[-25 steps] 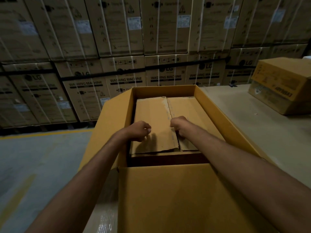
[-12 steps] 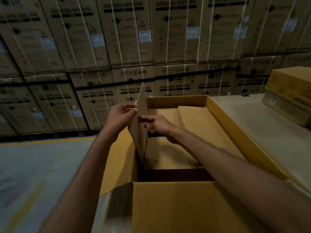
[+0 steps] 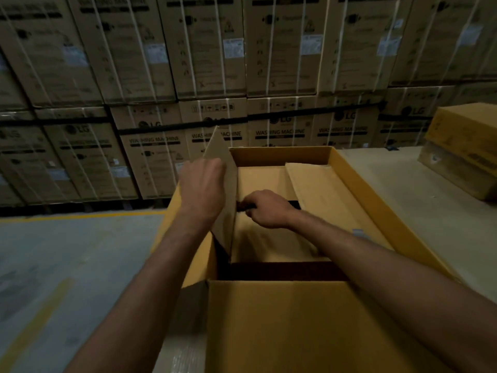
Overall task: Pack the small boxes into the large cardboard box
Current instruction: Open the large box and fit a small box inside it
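Observation:
The large cardboard box (image 3: 371,189) stands open in front of me, its near flap (image 3: 282,324) folded toward me. Inside lies a smaller brown box (image 3: 263,238) with its top flaps. My left hand (image 3: 203,189) holds the left inner flap (image 3: 224,184) upright, fingers wrapped over its edge. The right inner flap (image 3: 317,195) lies partly raised. My right hand (image 3: 265,208) reaches into the dark gap under the flaps, fingers curled; what they grip is hidden.
A wall of strapped washing-machine cartons (image 3: 242,63) fills the background. A yellow carton (image 3: 465,149) sits on the pale work surface (image 3: 419,200) to the right. Grey floor with a yellow line (image 3: 80,218) lies at the left.
Both flaps lay flat a second ago under my hands. The left flap has swung upright in my left hand, and my right hand has dropped from the flap edge into the gap.

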### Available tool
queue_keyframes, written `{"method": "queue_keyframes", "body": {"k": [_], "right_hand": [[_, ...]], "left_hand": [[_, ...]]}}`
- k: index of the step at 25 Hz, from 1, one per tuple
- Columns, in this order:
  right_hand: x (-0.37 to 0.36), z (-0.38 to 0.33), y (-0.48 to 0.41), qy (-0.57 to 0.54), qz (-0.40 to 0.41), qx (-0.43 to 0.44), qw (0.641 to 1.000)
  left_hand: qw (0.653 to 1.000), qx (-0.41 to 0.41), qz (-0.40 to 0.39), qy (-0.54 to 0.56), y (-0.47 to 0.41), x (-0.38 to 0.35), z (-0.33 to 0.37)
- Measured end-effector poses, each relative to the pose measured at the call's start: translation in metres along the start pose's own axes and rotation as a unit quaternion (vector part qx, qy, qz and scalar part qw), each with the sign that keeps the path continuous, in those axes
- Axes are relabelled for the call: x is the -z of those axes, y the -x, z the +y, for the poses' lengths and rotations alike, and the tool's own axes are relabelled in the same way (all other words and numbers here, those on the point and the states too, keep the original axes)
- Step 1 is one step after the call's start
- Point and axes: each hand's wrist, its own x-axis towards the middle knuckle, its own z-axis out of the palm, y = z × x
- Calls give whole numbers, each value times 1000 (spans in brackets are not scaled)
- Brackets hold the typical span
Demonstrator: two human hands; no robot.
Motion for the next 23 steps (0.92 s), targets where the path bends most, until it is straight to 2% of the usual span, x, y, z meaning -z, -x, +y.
{"method": "queue_keyframes", "body": {"k": [2,4,5,7,8,9,11,13,15,16,17,19,21,23], "right_hand": [[14,26,17,104,22,-43,993],[24,49,36,169,44,-91,980],[27,61,43,182,50,-114,975],[31,79,54,180,31,-154,971],[32,86,59,166,15,-171,971],[33,93,62,150,5,-184,971],[40,101,68,124,14,-186,975],[51,94,71,88,55,-173,980],[69,81,74,66,109,-164,978],[82,78,78,66,135,-168,974],[92,76,82,96,158,-167,969],[134,114,138,229,219,-213,924],[139,133,148,333,228,-228,886],[131,145,150,399,203,-266,854]], "left_hand": [[997,-35,-64,22,2,-13,34],[971,0,-189,144,-2,-39,64],[935,38,-269,228,-4,-53,77],[821,124,-416,371,-5,-70,103],[771,153,-461,411,-3,-74,115],[743,166,-481,435,-3,-76,126],[727,195,-457,474,-3,-77,141],[712,234,-397,530,-13,-76,140],[680,226,-364,595,-20,-67,137],[668,182,-361,625,-24,-60,142],[670,133,-368,631,-26,-53,145],[659,11,-415,627,-24,-32,231],[680,-53,-439,585,-20,-25,259],[708,-86,-462,527,-12,-30,276]]}}
